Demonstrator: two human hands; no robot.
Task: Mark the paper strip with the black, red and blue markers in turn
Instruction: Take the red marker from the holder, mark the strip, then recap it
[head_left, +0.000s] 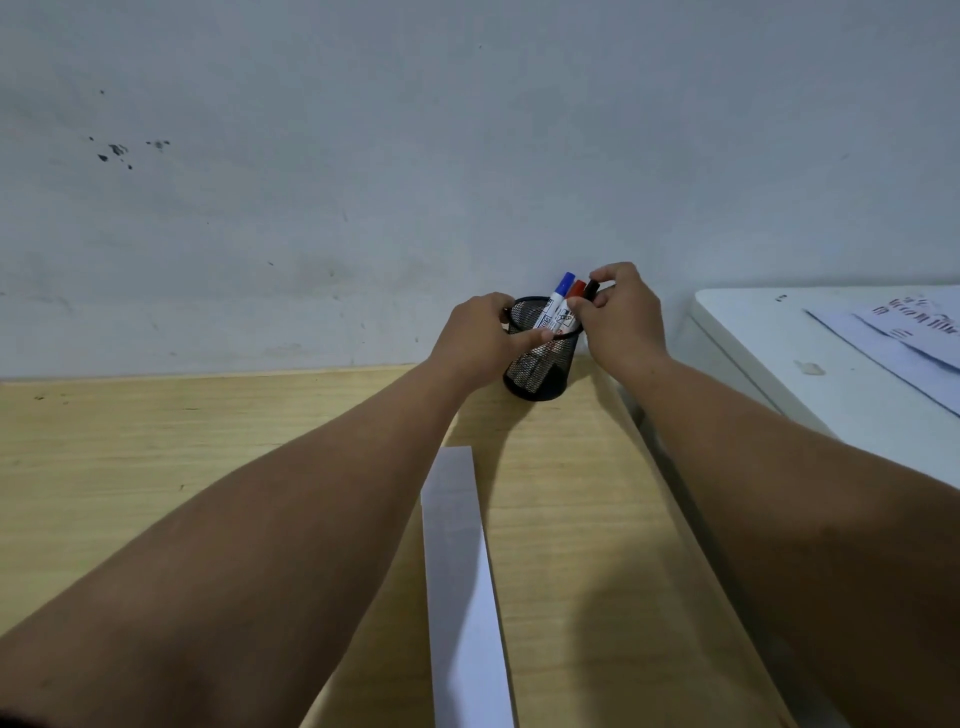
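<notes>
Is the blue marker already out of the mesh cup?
No, the blue marker stands in the mesh cup beside the red marker.

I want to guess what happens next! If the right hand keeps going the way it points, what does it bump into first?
Probably the black marker: the right hand already has its fingertips at that cap, in the mesh cup.

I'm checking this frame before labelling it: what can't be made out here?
- Black marker: only its cap shows in the head view; the right hand hides the barrel and the exact grip.
- Paper strip: its near end is cut off by the bottom edge.
- Mesh pen cup: the left hand covers its left side.
- Printed sheets on the white unit: text too blurred, cut by the right edge.
</notes>
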